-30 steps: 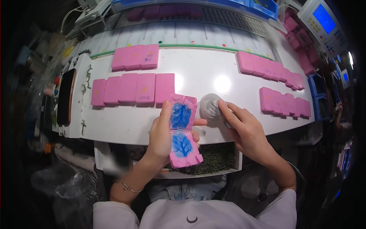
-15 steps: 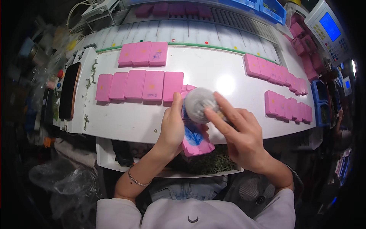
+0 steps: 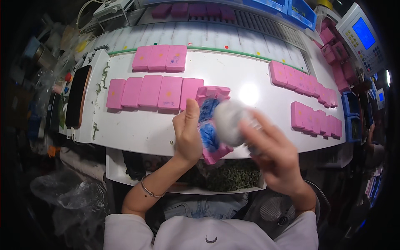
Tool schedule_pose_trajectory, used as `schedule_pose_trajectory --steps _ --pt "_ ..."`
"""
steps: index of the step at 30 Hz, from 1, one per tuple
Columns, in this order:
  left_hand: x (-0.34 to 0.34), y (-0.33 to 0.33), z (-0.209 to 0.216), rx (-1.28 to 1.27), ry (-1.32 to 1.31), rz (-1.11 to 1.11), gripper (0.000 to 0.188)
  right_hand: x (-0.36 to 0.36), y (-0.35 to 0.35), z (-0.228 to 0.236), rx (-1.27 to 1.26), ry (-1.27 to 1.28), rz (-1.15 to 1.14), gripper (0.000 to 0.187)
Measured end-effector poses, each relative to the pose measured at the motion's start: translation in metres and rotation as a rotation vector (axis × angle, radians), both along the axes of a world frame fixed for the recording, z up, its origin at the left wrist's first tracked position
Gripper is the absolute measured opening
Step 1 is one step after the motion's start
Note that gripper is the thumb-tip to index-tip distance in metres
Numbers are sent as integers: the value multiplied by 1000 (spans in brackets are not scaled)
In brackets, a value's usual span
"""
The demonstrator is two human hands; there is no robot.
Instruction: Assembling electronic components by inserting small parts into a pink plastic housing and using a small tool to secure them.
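Note:
In my left hand (image 3: 187, 135), held over the near edge of the white table, is a pink rubber mould (image 3: 208, 132) with its blue-stained inner face turned up. The thumb points upward along its left side, and the other fingers are hidden behind it. My right hand (image 3: 275, 156), smeared by motion, grips a round whitish-grey object (image 3: 230, 123) just over the mould's right side. Blur hides what kind of object it is, and whether it touches the mould cannot be made out.
Pink blocks stand in rows at the left (image 3: 150, 91) and right (image 3: 306, 116) of the white table (image 3: 137, 133). A phone (image 3: 78, 96) lies at the left edge. An open drawer (image 3: 125, 175) holds dark green bits below. A control panel (image 3: 361, 35) stands far right.
The round object has moved right and slightly down with my right hand, uncovering more of the mould's blue face. The mould has tipped and risen a little in my left hand.

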State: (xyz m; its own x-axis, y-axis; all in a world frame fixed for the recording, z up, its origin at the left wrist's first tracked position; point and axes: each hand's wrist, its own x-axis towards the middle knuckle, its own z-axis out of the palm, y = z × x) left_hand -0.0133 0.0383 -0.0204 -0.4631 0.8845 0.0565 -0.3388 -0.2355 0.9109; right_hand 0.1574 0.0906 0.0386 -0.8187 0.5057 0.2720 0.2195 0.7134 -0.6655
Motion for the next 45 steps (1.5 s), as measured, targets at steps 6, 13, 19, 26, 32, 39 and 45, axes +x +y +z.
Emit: schedule_pose_trajectory --steps 6,13,19,26,32,39,45 --pt "-5 6 -5 -35 131 -97 58 -3 -1 -3 -58 -192 100 72" --pt "-9 6 -4 -89 -94 -200 51 -2 16 -11 199 -200 -121 74" --pt "6 2 7 -78 -6 -281 72 -19 15 -17 -535 299 -135 44" --pt "-9 -1 16 -4 202 -455 57 -22 10 -22 -506 321 -159 28" --pt "-39 3 31 -238 -16 -339 49 -34 2 -32 -433 370 -281 52" --pt "-217 39 53 -211 61 95 24 -54 -14 -49 13 147 -140 50" --pt "-334 87 42 -724 951 570 37 -83 -6 -59 143 49 -130 59"
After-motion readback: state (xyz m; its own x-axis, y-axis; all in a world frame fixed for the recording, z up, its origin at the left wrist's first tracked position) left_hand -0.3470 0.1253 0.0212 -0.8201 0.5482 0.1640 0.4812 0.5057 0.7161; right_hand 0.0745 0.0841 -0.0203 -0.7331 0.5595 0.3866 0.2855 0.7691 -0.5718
